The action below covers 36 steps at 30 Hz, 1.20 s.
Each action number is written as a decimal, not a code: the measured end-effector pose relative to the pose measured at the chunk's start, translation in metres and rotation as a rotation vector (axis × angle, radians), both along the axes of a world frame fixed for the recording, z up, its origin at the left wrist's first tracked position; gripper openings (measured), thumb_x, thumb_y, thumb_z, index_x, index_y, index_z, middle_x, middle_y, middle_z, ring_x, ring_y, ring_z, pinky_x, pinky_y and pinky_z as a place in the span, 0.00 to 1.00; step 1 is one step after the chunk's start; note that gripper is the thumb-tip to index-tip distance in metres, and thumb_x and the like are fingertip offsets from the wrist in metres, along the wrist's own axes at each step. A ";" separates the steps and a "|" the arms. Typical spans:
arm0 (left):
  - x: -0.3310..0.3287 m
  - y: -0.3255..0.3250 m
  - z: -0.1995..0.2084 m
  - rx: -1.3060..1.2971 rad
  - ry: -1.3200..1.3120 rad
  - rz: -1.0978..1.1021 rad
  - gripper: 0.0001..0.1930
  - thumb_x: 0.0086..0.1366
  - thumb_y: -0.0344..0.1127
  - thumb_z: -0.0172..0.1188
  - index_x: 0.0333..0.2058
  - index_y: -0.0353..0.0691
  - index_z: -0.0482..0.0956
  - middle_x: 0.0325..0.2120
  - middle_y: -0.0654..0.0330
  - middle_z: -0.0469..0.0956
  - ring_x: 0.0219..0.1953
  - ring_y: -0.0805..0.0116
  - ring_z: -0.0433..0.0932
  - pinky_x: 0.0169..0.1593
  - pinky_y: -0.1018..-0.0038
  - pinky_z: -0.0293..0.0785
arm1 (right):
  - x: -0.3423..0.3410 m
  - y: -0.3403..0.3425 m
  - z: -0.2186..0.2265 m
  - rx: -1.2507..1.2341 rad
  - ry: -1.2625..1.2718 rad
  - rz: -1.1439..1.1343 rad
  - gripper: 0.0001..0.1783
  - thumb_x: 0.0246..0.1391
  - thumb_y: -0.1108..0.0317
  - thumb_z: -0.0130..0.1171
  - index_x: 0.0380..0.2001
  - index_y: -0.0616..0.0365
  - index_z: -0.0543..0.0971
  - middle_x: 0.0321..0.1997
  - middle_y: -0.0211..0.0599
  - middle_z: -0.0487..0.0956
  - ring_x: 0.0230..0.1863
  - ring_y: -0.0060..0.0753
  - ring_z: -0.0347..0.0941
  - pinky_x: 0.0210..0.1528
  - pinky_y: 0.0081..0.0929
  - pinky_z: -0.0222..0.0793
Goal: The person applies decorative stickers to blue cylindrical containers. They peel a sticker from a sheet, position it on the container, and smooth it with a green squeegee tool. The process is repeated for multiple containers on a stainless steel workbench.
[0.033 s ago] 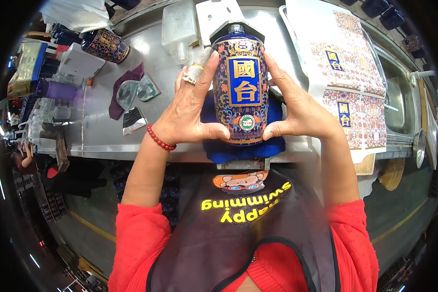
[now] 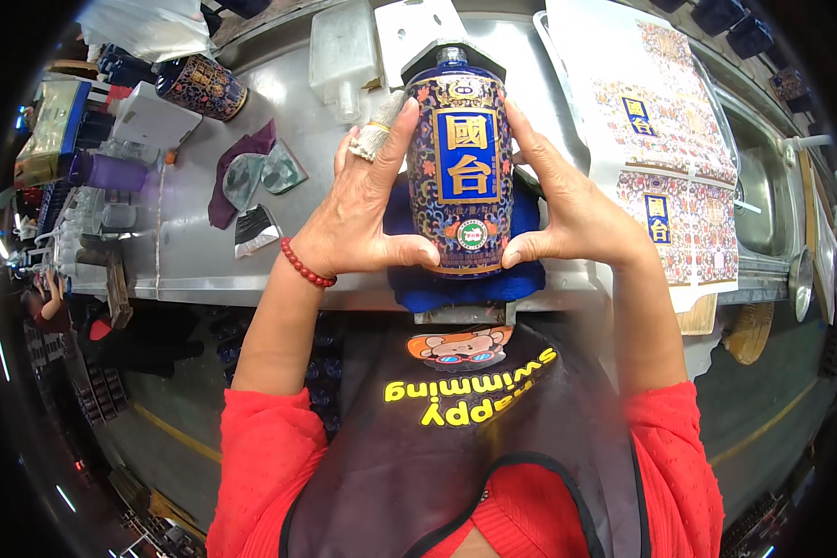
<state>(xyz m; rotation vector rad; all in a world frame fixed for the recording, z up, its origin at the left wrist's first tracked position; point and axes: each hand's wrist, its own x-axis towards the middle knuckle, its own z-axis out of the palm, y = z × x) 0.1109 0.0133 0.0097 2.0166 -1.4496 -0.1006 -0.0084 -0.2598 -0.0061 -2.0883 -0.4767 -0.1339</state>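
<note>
A dark blue bottle [image 2: 465, 219] with a bare neck and a floral decal, gold characters on a blue panel, lies tilted on a folded blue cloth [image 2: 428, 290]. My left hand [image 2: 372, 209] grips its left side, forefinger along the edge and thumb near the base. Opposite it, my right hand [image 2: 572, 205] presses the right side in the same way, its thumb by the lower corner. A pale bristled bundle, like a brush [image 2: 372, 139], shows beside my left fingers; whether they touch it I cannot tell. Behind the bottle's neck is a dark angular support [image 2: 493, 68].
Printed decal sheets [image 2: 656, 149] lie to the right, before a metal sink [image 2: 763, 186]. On the steel table [image 2: 279, 93], left, are dark scraper-like pieces [image 2: 242, 177] and a clear plastic container [image 2: 342, 46]. Another decorated bottle [image 2: 205, 86] lies far left, near a purple cup [image 2: 107, 171].
</note>
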 end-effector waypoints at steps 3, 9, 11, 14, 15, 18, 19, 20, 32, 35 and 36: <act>0.000 0.001 0.003 0.027 -0.004 -0.010 0.70 0.48 0.76 0.67 0.76 0.44 0.39 0.74 0.42 0.51 0.76 0.42 0.49 0.73 0.42 0.33 | 0.003 0.001 0.003 0.017 0.007 0.021 0.81 0.30 0.40 0.82 0.78 0.58 0.40 0.81 0.55 0.47 0.80 0.50 0.47 0.76 0.42 0.52; -0.002 0.001 0.010 0.076 -0.038 0.009 0.69 0.48 0.74 0.68 0.76 0.42 0.39 0.74 0.42 0.48 0.77 0.42 0.45 0.73 0.41 0.32 | -0.016 -0.003 0.040 -0.208 -0.172 -0.232 0.50 0.45 0.66 0.78 0.70 0.62 0.63 0.67 0.57 0.72 0.66 0.54 0.72 0.65 0.38 0.71; -0.003 0.000 0.010 0.074 -0.019 0.009 0.70 0.47 0.75 0.69 0.76 0.42 0.39 0.74 0.41 0.48 0.76 0.42 0.45 0.73 0.41 0.32 | -0.014 0.001 0.063 -0.319 -0.290 -0.247 0.30 0.48 0.72 0.73 0.56 0.61 0.75 0.48 0.51 0.82 0.48 0.51 0.82 0.48 0.37 0.79; -0.004 0.001 0.009 0.097 -0.008 0.013 0.70 0.47 0.74 0.69 0.76 0.42 0.38 0.74 0.40 0.48 0.76 0.41 0.45 0.73 0.41 0.32 | 0.023 0.012 0.111 -0.345 -0.058 0.194 0.13 0.53 0.70 0.68 0.39 0.59 0.76 0.32 0.46 0.81 0.34 0.52 0.81 0.35 0.40 0.77; -0.005 0.002 0.009 0.112 -0.019 0.022 0.71 0.48 0.75 0.68 0.76 0.39 0.38 0.74 0.39 0.48 0.76 0.42 0.46 0.73 0.42 0.32 | 0.047 0.017 0.122 -0.442 -0.020 0.222 0.12 0.54 0.69 0.67 0.38 0.58 0.75 0.31 0.47 0.80 0.33 0.52 0.80 0.34 0.41 0.76; -0.006 0.004 0.006 0.114 -0.038 0.036 0.73 0.48 0.78 0.65 0.75 0.32 0.36 0.73 0.36 0.48 0.76 0.42 0.47 0.74 0.44 0.33 | 0.079 0.029 0.145 -0.432 -0.498 -0.284 0.08 0.49 0.71 0.64 0.31 0.57 0.73 0.27 0.43 0.78 0.29 0.52 0.78 0.30 0.44 0.73; -0.006 0.005 0.005 0.088 0.011 0.043 0.73 0.48 0.77 0.67 0.75 0.33 0.36 0.73 0.35 0.49 0.76 0.42 0.47 0.74 0.44 0.32 | 0.079 0.030 0.144 -0.466 -0.565 -0.179 0.08 0.50 0.71 0.65 0.32 0.55 0.75 0.28 0.39 0.77 0.31 0.46 0.78 0.32 0.41 0.72; -0.006 0.005 0.004 0.066 0.041 0.046 0.73 0.48 0.75 0.68 0.75 0.35 0.36 0.72 0.35 0.49 0.76 0.41 0.47 0.74 0.44 0.32 | 0.070 0.031 0.139 -0.521 -0.594 -0.089 0.08 0.51 0.71 0.66 0.34 0.52 0.78 0.29 0.36 0.77 0.33 0.41 0.77 0.34 0.37 0.70; -0.014 -0.024 -0.003 -0.179 0.177 0.164 0.63 0.60 0.81 0.47 0.74 0.29 0.44 0.71 0.36 0.56 0.75 0.40 0.51 0.73 0.43 0.29 | 0.026 0.030 0.023 0.822 0.306 -0.510 0.11 0.65 0.64 0.63 0.42 0.60 0.78 0.35 0.26 0.80 0.34 0.14 0.73 0.37 0.15 0.71; -0.016 -0.027 -0.009 -0.253 0.301 0.184 0.62 0.62 0.80 0.45 0.73 0.27 0.42 0.72 0.36 0.54 0.75 0.43 0.52 0.74 0.46 0.33 | 0.021 0.029 0.015 1.041 0.358 -0.476 0.10 0.65 0.65 0.62 0.42 0.60 0.78 0.35 0.26 0.80 0.34 0.13 0.73 0.36 0.14 0.70; -0.016 -0.027 -0.011 -0.265 0.324 0.189 0.62 0.62 0.80 0.45 0.73 0.26 0.43 0.72 0.36 0.54 0.75 0.44 0.52 0.74 0.47 0.35 | 0.019 0.028 0.013 1.059 0.349 -0.482 0.10 0.65 0.65 0.63 0.43 0.60 0.78 0.35 0.26 0.80 0.34 0.13 0.73 0.36 0.14 0.70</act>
